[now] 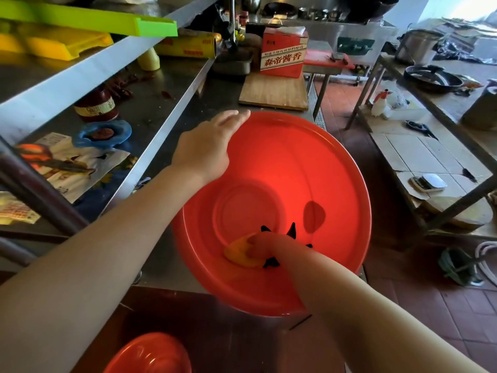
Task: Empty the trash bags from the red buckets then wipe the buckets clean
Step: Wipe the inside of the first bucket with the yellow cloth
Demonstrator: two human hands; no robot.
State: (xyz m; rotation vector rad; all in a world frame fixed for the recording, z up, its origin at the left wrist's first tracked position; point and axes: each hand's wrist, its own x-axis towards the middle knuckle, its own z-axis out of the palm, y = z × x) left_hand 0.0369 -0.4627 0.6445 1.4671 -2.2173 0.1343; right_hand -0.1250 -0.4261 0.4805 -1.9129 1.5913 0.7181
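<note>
We start with the steel counter, which runs ahead of and under our left arm and carries the work. On its near edge, between our two hands, sits the big red bucket, tipped toward us so we look straight into its bare inside; no trash bag is left in it, so by our reckoning the emptying is done here and we are at the wiping step. A second red bucket shows just below our left forearm, at the bottom edge; whether it is wiped we cannot tell.

Our left hand lies flat on the bucket's far-left rim, fingers straight, steadying it. Our right hand reaches down inside, fingers curled onto a yellow cloth pressed against the lower wall near the base. Small dark shapes by that hand are too unclear to name.

The risk we see: the bucket overhangs the counter edge and is only braced, not gripped. A hard scrub toward us could slide or tip it off onto the tiled floor. Past our left hand, the wooden board and red carton stand close enough to be knocked if the rim swings.
</note>
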